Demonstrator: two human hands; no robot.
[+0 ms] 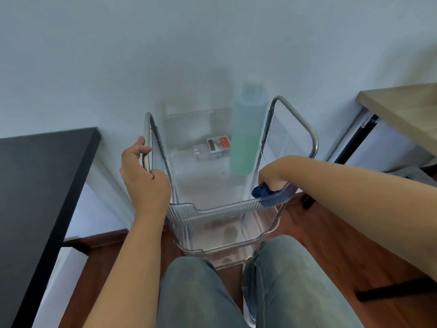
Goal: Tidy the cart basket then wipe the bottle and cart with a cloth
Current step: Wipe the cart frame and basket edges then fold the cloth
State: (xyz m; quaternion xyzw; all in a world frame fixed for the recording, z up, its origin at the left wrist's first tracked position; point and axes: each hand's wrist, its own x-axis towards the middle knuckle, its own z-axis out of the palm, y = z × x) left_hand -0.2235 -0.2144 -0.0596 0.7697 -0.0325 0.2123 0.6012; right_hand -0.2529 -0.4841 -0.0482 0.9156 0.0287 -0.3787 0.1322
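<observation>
A clear plastic cart (220,210) with metal side handles stands against the white wall in front of my knees. In its top basket a tall green bottle (246,136) stands upright at the right side. A small red and white box (218,144) and a clear case (201,152) lie at the basket's far end. My left hand (142,171) grips the left metal handle (146,138). Down inside the basket's near right corner, my right hand (274,177) holds a dark blue cloth (262,192) against the wall.
A black table (40,185) stands close on the left. A wooden desk (402,107) with a metal frame is at the right. The floor is reddish wood. My legs in jeans (236,292) are right under the cart's front. The cart's lower baskets show through the plastic.
</observation>
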